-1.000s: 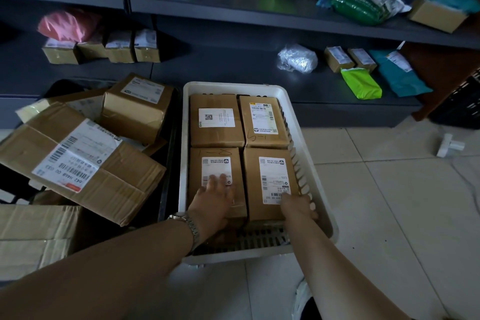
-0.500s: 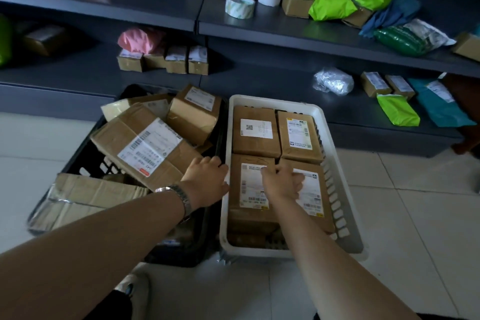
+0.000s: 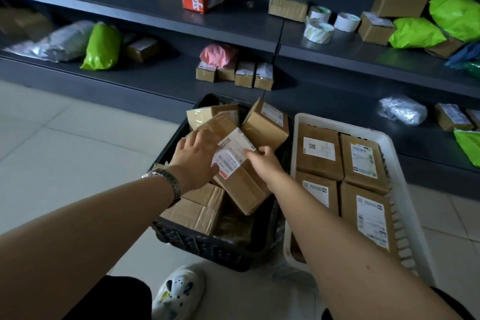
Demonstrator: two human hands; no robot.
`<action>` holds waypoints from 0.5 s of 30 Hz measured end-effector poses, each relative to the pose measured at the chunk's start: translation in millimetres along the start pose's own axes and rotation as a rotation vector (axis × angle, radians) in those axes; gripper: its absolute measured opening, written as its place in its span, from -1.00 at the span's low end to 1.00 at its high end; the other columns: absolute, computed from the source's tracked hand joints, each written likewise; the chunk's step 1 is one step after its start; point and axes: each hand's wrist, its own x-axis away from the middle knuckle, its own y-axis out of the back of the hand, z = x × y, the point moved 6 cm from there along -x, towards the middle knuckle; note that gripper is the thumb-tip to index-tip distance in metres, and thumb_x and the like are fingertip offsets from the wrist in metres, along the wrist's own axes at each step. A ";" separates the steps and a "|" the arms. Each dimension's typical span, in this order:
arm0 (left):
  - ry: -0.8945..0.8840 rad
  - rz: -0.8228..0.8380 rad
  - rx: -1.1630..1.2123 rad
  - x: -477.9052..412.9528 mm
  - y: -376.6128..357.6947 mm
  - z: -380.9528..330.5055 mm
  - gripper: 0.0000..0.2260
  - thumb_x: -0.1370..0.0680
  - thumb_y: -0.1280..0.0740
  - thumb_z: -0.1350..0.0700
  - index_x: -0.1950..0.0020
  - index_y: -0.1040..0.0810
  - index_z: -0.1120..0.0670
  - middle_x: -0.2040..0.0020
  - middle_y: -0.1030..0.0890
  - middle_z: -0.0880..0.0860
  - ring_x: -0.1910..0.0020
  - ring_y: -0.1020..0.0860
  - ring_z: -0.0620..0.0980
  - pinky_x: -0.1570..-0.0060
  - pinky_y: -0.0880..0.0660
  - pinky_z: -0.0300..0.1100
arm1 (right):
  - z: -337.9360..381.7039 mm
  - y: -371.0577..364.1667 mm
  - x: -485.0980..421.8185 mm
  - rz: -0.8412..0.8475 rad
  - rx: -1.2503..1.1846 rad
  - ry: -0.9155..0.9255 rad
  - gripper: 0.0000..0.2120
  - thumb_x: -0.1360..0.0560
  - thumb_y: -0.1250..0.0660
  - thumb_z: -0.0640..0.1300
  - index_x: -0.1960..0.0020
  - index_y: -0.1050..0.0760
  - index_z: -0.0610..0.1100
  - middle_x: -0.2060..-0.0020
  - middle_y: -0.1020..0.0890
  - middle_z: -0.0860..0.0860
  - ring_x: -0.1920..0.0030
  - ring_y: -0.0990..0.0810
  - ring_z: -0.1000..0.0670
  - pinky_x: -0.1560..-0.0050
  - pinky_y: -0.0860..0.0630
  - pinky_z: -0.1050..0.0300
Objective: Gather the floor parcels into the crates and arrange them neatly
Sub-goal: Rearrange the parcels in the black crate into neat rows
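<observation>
The large brown cardboard parcel with a white label (image 3: 235, 163) lies tilted in the black plastic crate (image 3: 207, 244), long axis near-right to far-left. Left hand (image 3: 196, 158) rests flat and open on its left; right hand (image 3: 262, 161) curls onto its right edge.

Both my arms reach fwd and down, forearms bare. L hand (image 3: 196, 157) lies palm-down, fingers spread and stretched fwd, metal watch (image 3: 166, 181) on the wrist. R hand (image 3: 265, 161) sits just beside it, to the R, fingers curled inward w/ the thumb side toward the L hand. R forearm runs diagonally up from bottom-R; L forearm comes in from bottom-L. Hands are near each other, not touching.
</observation>
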 end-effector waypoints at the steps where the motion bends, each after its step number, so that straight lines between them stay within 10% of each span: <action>1: 0.042 0.012 0.034 3.3 2.3 10.9 -0.45 -0.57 -0.21 -0.12 -0.53 -0.19 -0.05 -0.49 -0.16 0.09 -0.47 -0.14 0.13 -0.43 -0.17 0.07 | 4.1 -4.1 -3.3 0.000 0.013 -0.006 -0.32 -0.37 -0.35 0.26 -0.40 -0.32 0.00 -0.28 -0.51 -0.05 -0.24 -0.51 -0.15 -0.31 -0.42 -0.19; 8: 0.477 0.146 0.490 18.8 -2.6 54.2 -0.48 -0.62 -0.16 -0.05 -0.47 -0.11 0.19 -0.21 -0.51 0.24 -0.08 -0.54 0.20 0.09 -0.48 -0.03 | 20.9 -18.0 -13.6 -0.052 0.292 -0.006 -0.24 -0.31 -0.28 0.36 -0.42 -0.33 0.01 -0.35 -0.38 -0.11 -0.35 -0.36 -0.21 -0.38 -0.33 -0.25; 12: 0.472 0.191 0.511 11.2 -10.1 48.1 -0.56 -0.62 -0.17 -0.01 -0.36 -0.29 0.28 -0.22 -0.51 0.25 -0.18 -0.51 0.23 -0.06 -0.42 -0.02 | 11.0 -13.8 -19.6 -0.034 0.265 0.012 -0.23 -0.27 -0.35 0.37 -0.38 -0.38 0.02 -0.33 -0.41 -0.07 -0.32 -0.42 -0.18 -0.34 -0.38 -0.24; 15: 0.483 0.234 0.652 -2.6 -12.2 38.6 -0.66 -0.64 -0.13 0.01 -0.23 -0.38 0.27 0.02 -0.54 0.12 0.12 -0.55 0.04 0.25 -0.46 -0.20 | 6.4 -9.7 -21.1 0.028 0.144 0.031 -0.40 -0.43 -0.42 0.19 -0.37 -0.40 -0.05 -0.27 -0.51 -0.06 -0.23 -0.53 -0.11 -0.27 -0.48 -0.13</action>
